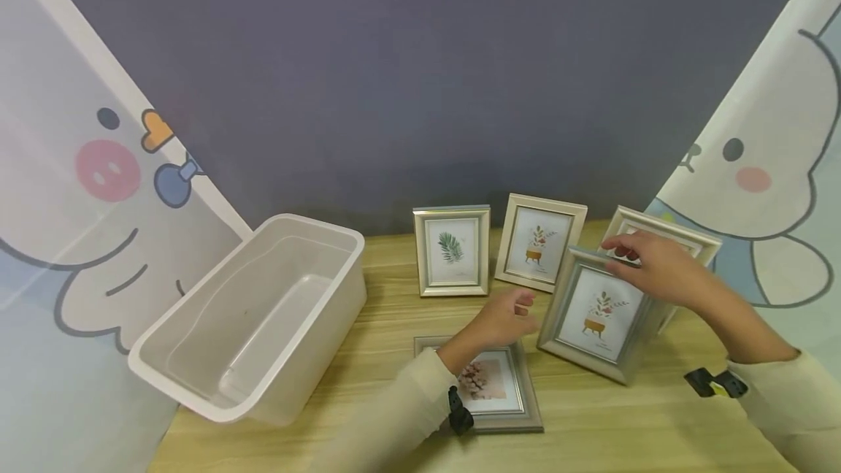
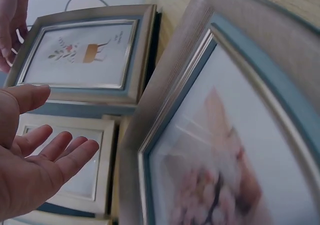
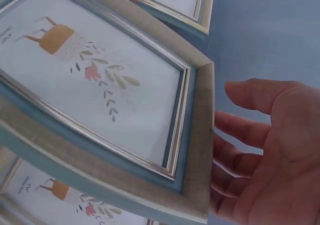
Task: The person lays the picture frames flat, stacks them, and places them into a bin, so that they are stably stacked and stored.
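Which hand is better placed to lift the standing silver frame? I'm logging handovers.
Right: the right hand already reaches over the top edge of the standing silver-grey picture frame; the left hand hovers open beside it.

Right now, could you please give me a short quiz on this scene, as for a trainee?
1. True or false: a picture frame lies inside the white plastic tub.
2. Which picture lies flat on the wooden table? A green leaf; B pink flowers; C potted plant.
3. Fill in: the ___ hand reaches the top edge of the tilted silver frame with a potted plant picture.

Key: 1 false, the tub is empty. 2 B, the silver frame with pink flowers. 3 right hand.
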`<move>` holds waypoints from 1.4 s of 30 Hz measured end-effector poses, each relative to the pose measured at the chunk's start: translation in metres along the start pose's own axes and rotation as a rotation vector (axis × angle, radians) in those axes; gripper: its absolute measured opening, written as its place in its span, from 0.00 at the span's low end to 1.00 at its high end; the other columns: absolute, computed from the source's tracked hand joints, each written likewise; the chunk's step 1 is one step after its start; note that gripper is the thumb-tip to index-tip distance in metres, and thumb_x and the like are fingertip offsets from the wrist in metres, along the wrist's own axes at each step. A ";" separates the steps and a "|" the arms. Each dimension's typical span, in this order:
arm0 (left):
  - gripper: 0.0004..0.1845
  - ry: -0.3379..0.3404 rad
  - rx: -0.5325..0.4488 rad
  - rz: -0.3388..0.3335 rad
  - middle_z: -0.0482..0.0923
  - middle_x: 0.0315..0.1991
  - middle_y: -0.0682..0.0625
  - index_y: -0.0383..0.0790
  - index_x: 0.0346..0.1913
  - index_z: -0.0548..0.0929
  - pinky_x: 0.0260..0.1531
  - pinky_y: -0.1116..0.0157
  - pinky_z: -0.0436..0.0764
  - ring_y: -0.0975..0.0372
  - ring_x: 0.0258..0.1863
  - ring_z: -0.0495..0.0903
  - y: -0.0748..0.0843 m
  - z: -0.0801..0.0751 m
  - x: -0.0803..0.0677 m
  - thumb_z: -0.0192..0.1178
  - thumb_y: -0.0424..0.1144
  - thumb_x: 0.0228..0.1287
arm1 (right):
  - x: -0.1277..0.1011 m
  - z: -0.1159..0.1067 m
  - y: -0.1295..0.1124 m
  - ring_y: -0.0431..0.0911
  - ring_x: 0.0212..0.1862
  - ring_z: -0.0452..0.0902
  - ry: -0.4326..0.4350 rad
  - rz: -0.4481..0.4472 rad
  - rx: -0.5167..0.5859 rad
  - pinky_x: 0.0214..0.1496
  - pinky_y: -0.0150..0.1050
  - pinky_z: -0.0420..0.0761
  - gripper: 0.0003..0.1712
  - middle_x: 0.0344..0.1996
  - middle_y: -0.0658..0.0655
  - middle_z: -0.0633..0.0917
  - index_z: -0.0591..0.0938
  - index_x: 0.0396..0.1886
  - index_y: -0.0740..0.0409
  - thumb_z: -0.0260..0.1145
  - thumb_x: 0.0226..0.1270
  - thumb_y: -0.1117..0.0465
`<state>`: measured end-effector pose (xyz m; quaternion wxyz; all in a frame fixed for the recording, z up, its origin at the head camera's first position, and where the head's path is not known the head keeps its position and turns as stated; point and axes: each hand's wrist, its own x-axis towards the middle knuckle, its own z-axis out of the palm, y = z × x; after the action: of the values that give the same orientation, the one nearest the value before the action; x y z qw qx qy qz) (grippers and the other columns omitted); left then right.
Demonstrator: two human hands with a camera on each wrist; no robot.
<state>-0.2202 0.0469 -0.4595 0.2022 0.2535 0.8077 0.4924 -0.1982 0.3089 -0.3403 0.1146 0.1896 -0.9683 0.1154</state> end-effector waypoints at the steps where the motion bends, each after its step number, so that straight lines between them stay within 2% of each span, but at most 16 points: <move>1: 0.29 -0.003 0.004 0.002 0.75 0.61 0.46 0.44 0.66 0.70 0.48 0.71 0.78 0.59 0.56 0.78 0.000 0.003 0.002 0.61 0.43 0.62 | 0.000 0.000 0.001 0.46 0.35 0.81 -0.017 0.003 0.003 0.33 0.41 0.78 0.16 0.32 0.53 0.85 0.83 0.45 0.61 0.70 0.58 0.60; 6: 0.30 0.002 0.040 -0.006 0.76 0.59 0.51 0.47 0.67 0.69 0.50 0.72 0.78 0.61 0.56 0.77 0.003 0.016 0.010 0.62 0.45 0.63 | -0.002 -0.001 0.003 0.45 0.34 0.81 -0.053 0.020 0.009 0.32 0.40 0.78 0.16 0.33 0.53 0.86 0.83 0.46 0.62 0.68 0.60 0.60; 11: 0.29 0.036 0.032 -0.014 0.78 0.56 0.53 0.51 0.66 0.70 0.47 0.74 0.78 0.66 0.52 0.79 0.007 0.024 0.015 0.64 0.43 0.62 | -0.004 0.001 0.006 0.44 0.34 0.81 -0.091 0.043 0.012 0.32 0.40 0.78 0.16 0.33 0.54 0.86 0.82 0.49 0.63 0.66 0.62 0.62; 15: 0.27 0.076 0.020 -0.029 0.80 0.52 0.53 0.50 0.64 0.72 0.43 0.75 0.78 0.67 0.49 0.80 0.008 0.028 0.018 0.64 0.40 0.61 | -0.005 0.004 0.007 0.45 0.34 0.81 -0.087 0.046 0.009 0.32 0.40 0.78 0.16 0.33 0.54 0.86 0.82 0.50 0.63 0.65 0.62 0.63; 24: 0.22 0.145 0.063 -0.051 0.82 0.45 0.56 0.52 0.59 0.76 0.37 0.75 0.78 0.71 0.43 0.79 0.003 0.037 0.031 0.65 0.41 0.61 | -0.009 0.008 0.009 0.44 0.33 0.78 -0.056 0.053 0.009 0.30 0.38 0.74 0.17 0.33 0.54 0.84 0.82 0.50 0.62 0.66 0.62 0.64; 42: 0.21 0.127 0.107 -0.028 0.82 0.44 0.56 0.50 0.59 0.76 0.36 0.76 0.77 0.72 0.41 0.79 0.005 0.034 0.031 0.63 0.41 0.63 | -0.011 0.010 0.008 0.46 0.33 0.78 -0.027 0.070 -0.020 0.32 0.43 0.75 0.17 0.34 0.57 0.84 0.82 0.51 0.61 0.67 0.61 0.64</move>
<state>-0.2239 0.0914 -0.4726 0.1435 0.2210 0.8474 0.4609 -0.1928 0.3170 -0.3537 0.0994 0.1561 -0.9769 0.1070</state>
